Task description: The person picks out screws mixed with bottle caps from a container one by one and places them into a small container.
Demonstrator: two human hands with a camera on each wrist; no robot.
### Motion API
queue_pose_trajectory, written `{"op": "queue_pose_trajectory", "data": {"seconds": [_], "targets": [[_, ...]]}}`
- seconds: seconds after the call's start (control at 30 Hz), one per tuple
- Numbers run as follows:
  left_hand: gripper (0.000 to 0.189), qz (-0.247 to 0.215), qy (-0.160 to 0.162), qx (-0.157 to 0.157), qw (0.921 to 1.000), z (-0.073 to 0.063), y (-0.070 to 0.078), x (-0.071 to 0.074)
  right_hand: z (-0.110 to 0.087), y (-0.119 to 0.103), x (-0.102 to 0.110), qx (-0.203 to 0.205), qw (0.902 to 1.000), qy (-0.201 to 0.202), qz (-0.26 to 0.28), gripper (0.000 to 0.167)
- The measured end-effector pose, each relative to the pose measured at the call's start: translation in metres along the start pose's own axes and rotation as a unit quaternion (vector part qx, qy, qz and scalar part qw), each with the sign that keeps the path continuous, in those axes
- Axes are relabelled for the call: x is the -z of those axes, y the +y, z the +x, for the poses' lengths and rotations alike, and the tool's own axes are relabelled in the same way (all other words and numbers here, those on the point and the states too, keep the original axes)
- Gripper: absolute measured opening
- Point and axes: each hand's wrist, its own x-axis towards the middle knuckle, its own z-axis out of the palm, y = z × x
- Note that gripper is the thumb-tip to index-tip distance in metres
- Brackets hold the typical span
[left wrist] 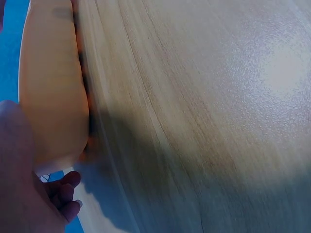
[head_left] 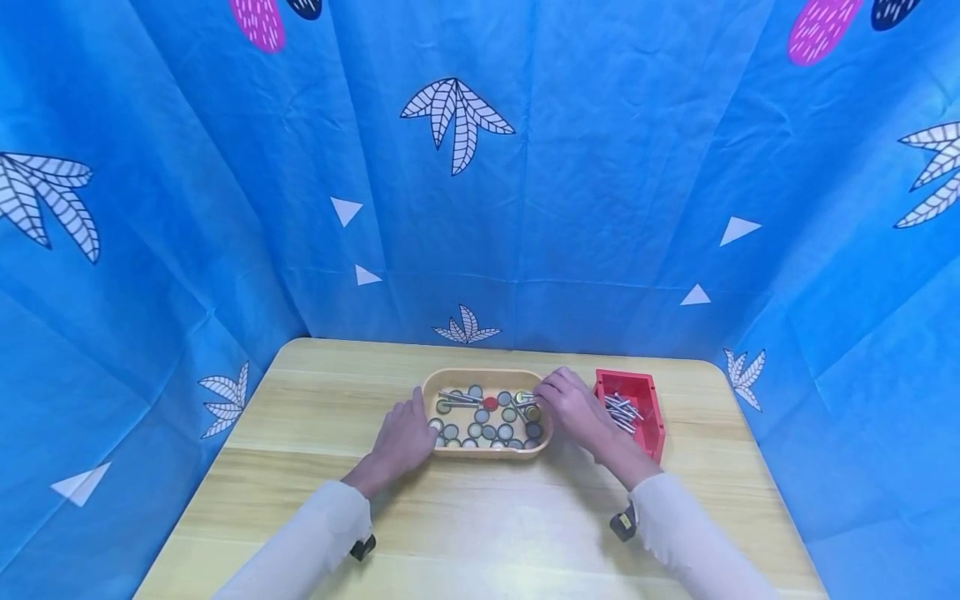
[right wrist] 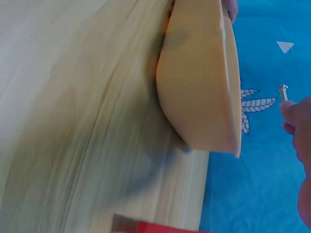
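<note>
My left hand (head_left: 405,435) grips the left end of a tan oval tray (head_left: 487,455), thumb over the rim and fingers along the outer wall. Over the tray's right end, my right hand (head_left: 576,410) pinches a silver screw (right wrist: 284,93) between thumb and fingertips, its head pointing away from the hand. Many round bottle caps (head_left: 505,432) are spread over the tray floor, and one red cap (head_left: 491,403) stands out near the middle. Several screws (head_left: 459,400) lie among them at the left, with more at the right beside the hand.
Just right of the tray stands a red bin (head_left: 657,425) with a pile of silver screws (head_left: 621,414) inside, and my right forearm passes by its near left corner. A blue patterned curtain (head_left: 525,208) hangs behind the wooden table (head_left: 480,533) and along both sides.
</note>
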Motion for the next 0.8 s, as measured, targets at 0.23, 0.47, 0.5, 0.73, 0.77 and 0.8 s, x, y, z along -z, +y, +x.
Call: {"op": "queue_pose_trajectory", "data": {"seconds": [0.23,0.47,0.5,0.73,0.77,0.8], "targets": [[0.086,-0.002,0.001,0.003,1.0,0.001,0.0,-0.001,-0.009,0.006,0.009,0.013,0.9995,0.013,-0.027,0.023],[0.085,0.005,0.001,0.007,1.0,0.001,-0.001,-0.003,-0.021,0.017,0.02,0.006,0.9992,0.01,-0.039,0.024],[0.085,0.007,0.0,0.008,0.9999,0.001,-0.001,-0.003,-0.024,0.019,0.022,0.0,0.9992,0.01,-0.039,0.024],[0.086,0.009,-0.005,0.011,0.9999,0.001,0.0,-0.002,-0.043,0.037,0.029,-0.023,0.9983,0.011,-0.052,0.027],[0.086,0.008,-0.006,0.012,0.9999,0.001,0.0,-0.001,-0.045,0.04,0.029,-0.024,0.9981,0.012,-0.056,0.028],[0.086,0.006,-0.007,0.014,0.9999,0.001,0.0,-0.001,-0.048,0.043,0.03,-0.025,0.9977,0.014,-0.061,0.028]]}}
